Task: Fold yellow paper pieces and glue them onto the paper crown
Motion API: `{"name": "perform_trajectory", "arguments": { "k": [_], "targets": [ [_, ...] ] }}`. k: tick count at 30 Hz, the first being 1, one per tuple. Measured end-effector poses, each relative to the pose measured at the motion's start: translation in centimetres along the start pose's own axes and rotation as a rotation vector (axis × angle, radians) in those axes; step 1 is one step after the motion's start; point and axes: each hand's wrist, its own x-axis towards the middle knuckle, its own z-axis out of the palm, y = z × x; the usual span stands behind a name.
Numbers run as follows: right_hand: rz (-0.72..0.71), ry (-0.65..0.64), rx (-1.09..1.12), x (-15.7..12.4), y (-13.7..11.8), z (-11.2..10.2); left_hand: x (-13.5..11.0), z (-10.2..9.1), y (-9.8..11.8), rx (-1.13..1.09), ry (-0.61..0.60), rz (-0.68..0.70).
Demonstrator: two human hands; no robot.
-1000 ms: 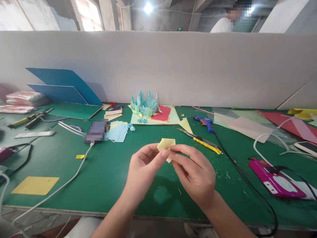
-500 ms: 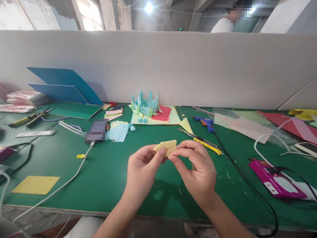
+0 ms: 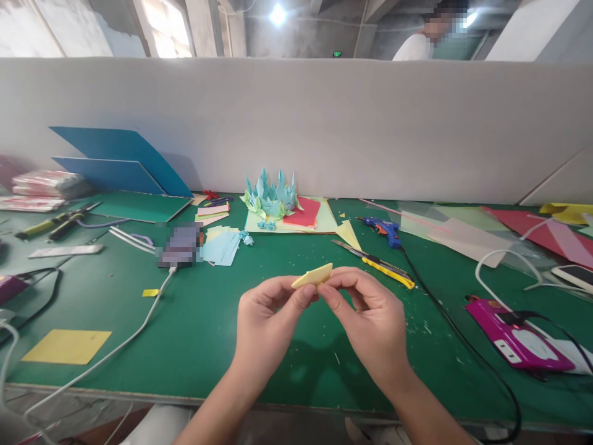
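Note:
Both my hands pinch a small folded piece of pale yellow paper [image 3: 314, 276] above the green table [image 3: 208, 321]. My left hand [image 3: 269, 324] grips its left end between thumb and fingers, closed. My right hand [image 3: 368, 321] pinches its right end, also closed. The paper is held nearly edge-on, pointed at its right tip. A yellow utility knife [image 3: 375, 264] lies just beyond my right hand.
A blue glue gun [image 3: 386, 231] with a black cord, a blue-green paper flower model [image 3: 271, 198] on coloured sheets, light blue paper pieces [image 3: 222, 246], a yellow square [image 3: 67, 346], a pink device [image 3: 514, 337], white cables, tools at far left, a white partition behind.
The folded yellow paper has been turned from facing me to nearly flat and edge-on, and both hands rose slightly while keeping their pinch.

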Motion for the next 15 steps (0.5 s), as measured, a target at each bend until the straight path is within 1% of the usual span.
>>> {"name": "perform_trajectory", "arguments": {
  "k": [6, 9, 15],
  "targets": [
    [0.0, 0.017, 0.032, 0.0, -0.23, -0.02, -0.17, -0.47, -0.48, 0.061, -0.01, 0.014],
    [0.005, 0.016, 0.04, 0.03, -0.32, -0.06, -0.15, -0.69, -0.67, 0.098, -0.036, 0.021],
    [-0.005, 0.029, 0.055, -0.09, -0.56, -0.13, -0.03, -0.66, -0.47, 0.168, -0.041, 0.047]
  ]
}}
